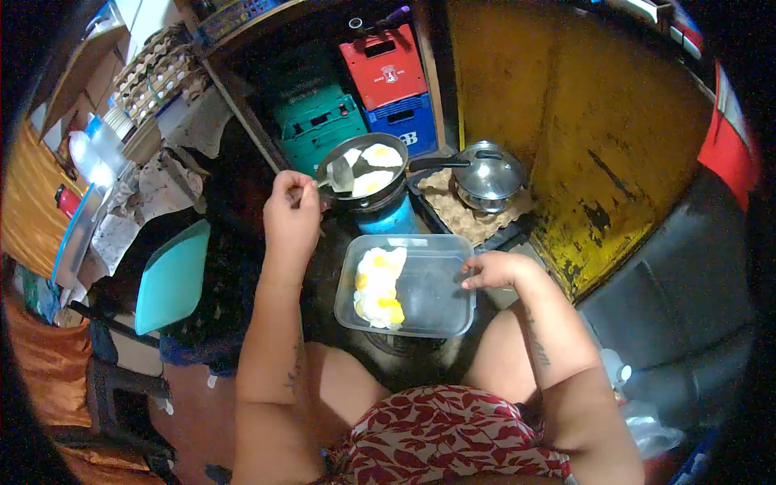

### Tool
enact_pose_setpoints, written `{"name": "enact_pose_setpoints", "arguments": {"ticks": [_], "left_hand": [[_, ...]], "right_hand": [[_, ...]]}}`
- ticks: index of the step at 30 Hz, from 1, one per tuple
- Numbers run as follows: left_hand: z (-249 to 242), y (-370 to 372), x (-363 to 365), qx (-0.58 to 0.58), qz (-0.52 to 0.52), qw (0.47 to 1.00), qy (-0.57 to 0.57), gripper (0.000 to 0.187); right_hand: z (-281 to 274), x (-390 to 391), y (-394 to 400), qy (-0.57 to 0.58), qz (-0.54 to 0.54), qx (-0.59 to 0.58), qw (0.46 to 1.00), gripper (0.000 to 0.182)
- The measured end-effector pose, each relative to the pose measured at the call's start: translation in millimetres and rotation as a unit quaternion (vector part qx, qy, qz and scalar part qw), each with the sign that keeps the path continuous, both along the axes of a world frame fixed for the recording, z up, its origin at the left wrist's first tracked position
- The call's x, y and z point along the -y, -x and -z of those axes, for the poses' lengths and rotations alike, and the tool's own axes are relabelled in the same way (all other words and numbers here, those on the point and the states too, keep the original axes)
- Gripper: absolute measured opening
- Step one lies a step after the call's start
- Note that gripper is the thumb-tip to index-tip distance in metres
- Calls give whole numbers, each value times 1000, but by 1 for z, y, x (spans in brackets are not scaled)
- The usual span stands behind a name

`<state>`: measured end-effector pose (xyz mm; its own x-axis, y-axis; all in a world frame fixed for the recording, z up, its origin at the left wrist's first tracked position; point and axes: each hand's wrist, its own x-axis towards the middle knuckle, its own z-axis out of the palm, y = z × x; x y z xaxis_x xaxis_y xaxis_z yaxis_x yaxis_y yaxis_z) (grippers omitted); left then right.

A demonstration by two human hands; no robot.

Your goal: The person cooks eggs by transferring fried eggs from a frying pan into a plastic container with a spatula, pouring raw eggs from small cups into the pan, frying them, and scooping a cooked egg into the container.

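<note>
My left hand (294, 206) is closed around the handle of a spatula (341, 175), whose blade reaches into a dark frying pan (404, 159). Several fried eggs (373, 183) lie in the pan. In front of me is a clear plastic container (436, 303), with cooked eggs (378, 287) piled along its left side. My right hand (495, 271) grips the container's right rim, thumb and fingers on either side of the edge.
A lidded metal pot (488, 174) stands on brown cardboard (436, 194) right of the pan. Behind are green (323, 129), red (384, 69) and blue (408, 125) crates. A teal lid (173, 275) and stacked egg trays (158, 77) are at left.
</note>
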<state>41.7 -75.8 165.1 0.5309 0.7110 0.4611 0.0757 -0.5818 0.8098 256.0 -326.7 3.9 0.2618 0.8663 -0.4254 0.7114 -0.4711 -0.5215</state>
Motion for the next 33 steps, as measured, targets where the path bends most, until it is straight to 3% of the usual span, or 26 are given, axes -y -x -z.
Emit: {"name": "enact_pose_setpoints", "arguments": {"ticks": [3, 15, 25, 33], "left_hand": [[-10, 12, 20, 51, 13, 997, 53, 4], [58, 29, -21, 79, -36, 996, -24, 2], [46, 30, 1, 71, 1, 995, 75, 2], [57, 33, -2, 92, 19, 994, 50, 2]], "right_hand": [[8, 0, -5, -15, -21, -8, 1000, 54], [-10, -5, 11, 37, 13, -23, 999, 57], [-1, -15, 12, 26, -9, 6, 1000, 51], [7, -12, 6, 13, -14, 5, 1000, 51]]}}
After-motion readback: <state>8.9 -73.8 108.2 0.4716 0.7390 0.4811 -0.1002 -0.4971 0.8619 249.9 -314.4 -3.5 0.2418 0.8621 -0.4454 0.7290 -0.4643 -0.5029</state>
